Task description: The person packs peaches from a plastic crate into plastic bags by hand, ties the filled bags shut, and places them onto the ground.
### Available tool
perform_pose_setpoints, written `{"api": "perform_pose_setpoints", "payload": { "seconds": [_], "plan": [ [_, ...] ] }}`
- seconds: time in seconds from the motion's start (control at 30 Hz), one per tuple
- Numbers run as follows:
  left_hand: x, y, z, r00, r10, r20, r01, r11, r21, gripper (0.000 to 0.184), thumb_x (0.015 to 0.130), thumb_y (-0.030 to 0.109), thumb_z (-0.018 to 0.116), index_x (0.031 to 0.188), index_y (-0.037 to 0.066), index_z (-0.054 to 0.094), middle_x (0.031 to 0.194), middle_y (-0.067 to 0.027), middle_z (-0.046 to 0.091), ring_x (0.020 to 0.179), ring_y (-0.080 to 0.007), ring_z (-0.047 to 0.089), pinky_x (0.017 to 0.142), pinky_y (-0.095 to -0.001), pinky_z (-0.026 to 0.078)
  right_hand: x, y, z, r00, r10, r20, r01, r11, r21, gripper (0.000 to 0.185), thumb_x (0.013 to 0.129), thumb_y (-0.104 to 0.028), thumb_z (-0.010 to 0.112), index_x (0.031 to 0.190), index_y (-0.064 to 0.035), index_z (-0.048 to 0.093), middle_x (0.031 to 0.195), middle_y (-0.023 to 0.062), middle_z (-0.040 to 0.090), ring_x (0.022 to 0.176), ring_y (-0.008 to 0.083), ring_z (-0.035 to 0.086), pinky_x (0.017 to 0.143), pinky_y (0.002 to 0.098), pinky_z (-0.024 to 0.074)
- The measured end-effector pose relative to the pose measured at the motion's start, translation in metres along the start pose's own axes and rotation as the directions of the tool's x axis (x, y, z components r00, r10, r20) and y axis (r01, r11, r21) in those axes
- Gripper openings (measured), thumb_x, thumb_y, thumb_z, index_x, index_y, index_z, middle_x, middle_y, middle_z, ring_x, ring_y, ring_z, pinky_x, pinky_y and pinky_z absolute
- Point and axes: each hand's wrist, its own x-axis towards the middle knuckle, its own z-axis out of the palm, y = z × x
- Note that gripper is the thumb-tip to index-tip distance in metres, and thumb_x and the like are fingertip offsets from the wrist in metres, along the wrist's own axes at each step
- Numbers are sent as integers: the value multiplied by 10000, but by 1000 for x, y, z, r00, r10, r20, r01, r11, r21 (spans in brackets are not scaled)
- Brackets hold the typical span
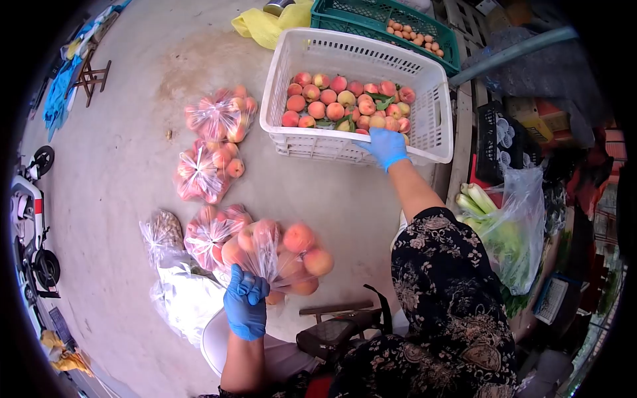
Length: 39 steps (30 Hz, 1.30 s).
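Observation:
My left hand (245,305), in a blue glove, is closed on the gathered neck of a clear plastic bag of peaches (279,255). The bag bulges toward the right of my fist. My right hand (386,147), gloved too, grips the near rim of a white plastic crate (312,147); some of its fingers are hidden. Loose peaches (345,98) with a few green leaves cover part of the crate floor. Just beyond my left hand, a tied bag of peaches (211,240) sits against the one I hold.
Two more tied peach bags (201,174) (219,119) stand on the concrete floor left of the crate. Behind it is a green crate (361,14) with small round fruit. A bag of leafy vegetables (514,229) lies at right. A white plastic bag (186,302) is by my left wrist.

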Motion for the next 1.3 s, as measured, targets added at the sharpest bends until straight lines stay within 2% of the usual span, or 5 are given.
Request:
{"api": "perform_pose_setpoints", "payload": {
  "seconds": [0.53, 0.63, 0.73, 0.8, 1.3],
  "plan": [
    [37, 3, 25, 963, 18, -269, 36, 980, 194, 372, 953, 306, 374, 611, 157, 374, 519, 46, 336, 442, -92, 303, 507, -236, 281, 180, 37, -6, 951, 73, 300, -113, 987, 117, 685, 746, -634, 500, 1104, -50, 495, 1022, 188, 586, 948, 319, 577, 785, 413, 455],
    [38, -5, 21, 958, 14, -285, 59, 968, 244, 340, 945, 315, 398, 647, 152, 383, 548, 46, 351, 479, -87, 311, 506, -229, 284, 125, -14, -31, 958, -99, -268, 34, 971, -236, 664, 722, -538, 592, 1133, -28, 482, 1128, 187, 494, 1029, 306, 506, 842, 397, 422],
    [38, -7, 35, 958, 33, -284, 64, 943, 325, 389, 916, 384, 454, 644, 107, 473, 563, 10, 448, 472, -92, 405, 439, -230, 319, 17, -100, -53, 766, -634, -107, 589, 626, 510, 732, 662, -431, 700, 1212, -26, 436, 1163, 172, 434, 1011, 316, 481, 884, 382, 409],
    [37, -22, 30, 972, 39, -233, 40, 945, 324, 381, 915, 384, 456, 693, 81, 515, 569, 7, 471, 466, -96, 422, 444, -231, 341, -70, -155, -92, 580, -806, 119, 403, 411, 818, 723, 658, -380, 724, 1220, -43, 419, 1141, 168, 439, 1006, 310, 486, 880, 377, 414],
    [16, -44, 25, 924, 376, 72, -282, 540, 793, 238, 896, 211, 475, 872, -3, 575, 779, -131, 594, 709, -212, 557, 653, -329, 436, -175, -208, -55, 823, -550, -144, 444, 463, 767, 124, 719, -165, 618, 799, -99, 549, 791, 97, 590, 708, 276, 595, 602, 380, 476]
  ]
}}
